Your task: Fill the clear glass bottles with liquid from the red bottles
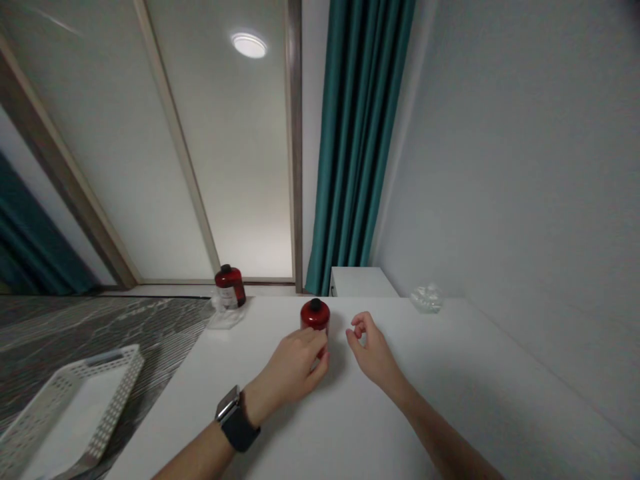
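A dark red bottle (316, 313) with a black cap stands upright on the white table (320, 433). My left hand (300, 363), with a dark watch on its wrist, is directly in front of it and covers its lower part. The fingers of that hand are bent, with a gap showing between thumb and forefinger; whether they touch the bottle I cannot make out. To the right of the bottle, apart from it, is my right hand (373, 350). Its fingers are curled loosely, thumb apart, with nothing visible between them.
Another red bottle (231, 287) with a pale label stands at the table's far left corner, beside crumpled clear plastic (227, 319). More clear plastic (427, 299) lies at the far right. A white perforated basket (117, 393) is lower left, beyond the table edge. A wall borders the right.
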`<state>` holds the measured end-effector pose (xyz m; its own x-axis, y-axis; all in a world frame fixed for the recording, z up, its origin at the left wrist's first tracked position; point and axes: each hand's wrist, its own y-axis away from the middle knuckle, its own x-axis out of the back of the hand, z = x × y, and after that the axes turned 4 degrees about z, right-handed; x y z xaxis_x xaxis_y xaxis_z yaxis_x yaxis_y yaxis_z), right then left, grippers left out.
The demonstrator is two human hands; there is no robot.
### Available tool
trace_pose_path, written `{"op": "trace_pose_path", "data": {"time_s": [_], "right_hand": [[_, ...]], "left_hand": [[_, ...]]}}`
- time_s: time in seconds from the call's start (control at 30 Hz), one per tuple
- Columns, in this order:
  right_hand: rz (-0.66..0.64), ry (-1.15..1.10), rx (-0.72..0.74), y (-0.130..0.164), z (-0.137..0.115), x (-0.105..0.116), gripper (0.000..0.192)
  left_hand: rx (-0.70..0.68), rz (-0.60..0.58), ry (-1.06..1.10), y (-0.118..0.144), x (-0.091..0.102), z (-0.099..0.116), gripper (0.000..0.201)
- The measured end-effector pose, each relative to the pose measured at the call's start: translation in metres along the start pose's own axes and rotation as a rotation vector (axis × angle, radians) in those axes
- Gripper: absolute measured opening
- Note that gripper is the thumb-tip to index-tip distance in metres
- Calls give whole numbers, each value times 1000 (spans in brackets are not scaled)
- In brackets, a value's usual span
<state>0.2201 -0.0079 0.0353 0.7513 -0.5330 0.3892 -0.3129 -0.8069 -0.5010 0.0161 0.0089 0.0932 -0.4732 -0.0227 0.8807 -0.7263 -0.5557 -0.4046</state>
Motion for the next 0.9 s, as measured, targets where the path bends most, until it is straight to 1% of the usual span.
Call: {"op": "trace_pose_path", "data": {"time_s": [0.07, 0.17, 0.27, 0.33, 0.4, 0.47, 0.53, 0.57, 0.6, 0.67, 0.73, 0.83, 0.9], "right_hand": [[-26, -28, 1, 4, -8, -14, 10], [-48, -62, 5, 9, -14, -32, 11], [-48, -83, 2, 15, -12, -47, 15], [-30, -90, -14, 19, -5, -52, 19], [-2, -93, -39, 23, 6, -54, 23], [20, -100, -58, 27, 17, -54, 22], [38, -116, -67, 29, 26, -54, 17], [45, -126, -67, 30, 29, -54, 18], [51, -136, -65, 31, 31, -55, 24], [50, -151, -53, 32, 32, -58, 41], [33, -160, -37, 34, 30, -61, 50], [10, -170, -12, 37, 23, -63, 56], [-8, -171, 8, 39, 18, -62, 57]], "left_hand": [[89, 22, -3, 17, 3, -17, 16], [191, 71, 6, 37, 0, -38, 18], [242, 120, 5, 49, -9, -51, 20], [254, 144, 11, 54, -16, -55, 15], [253, 157, 43, 57, -23, -58, 12], [251, 168, 91, 59, -28, -59, 21], [253, 181, 126, 60, -31, -61, 28], [250, 182, 130, 60, -31, -61, 27], [241, 175, 127, 61, -32, -62, 25], [208, 139, 109, 61, -32, -63, 19], [174, 98, 90, 61, -33, -63, 18], [136, 76, 63, 61, -35, -64, 23], [96, 86, 27, 60, -33, -67, 20]]}}
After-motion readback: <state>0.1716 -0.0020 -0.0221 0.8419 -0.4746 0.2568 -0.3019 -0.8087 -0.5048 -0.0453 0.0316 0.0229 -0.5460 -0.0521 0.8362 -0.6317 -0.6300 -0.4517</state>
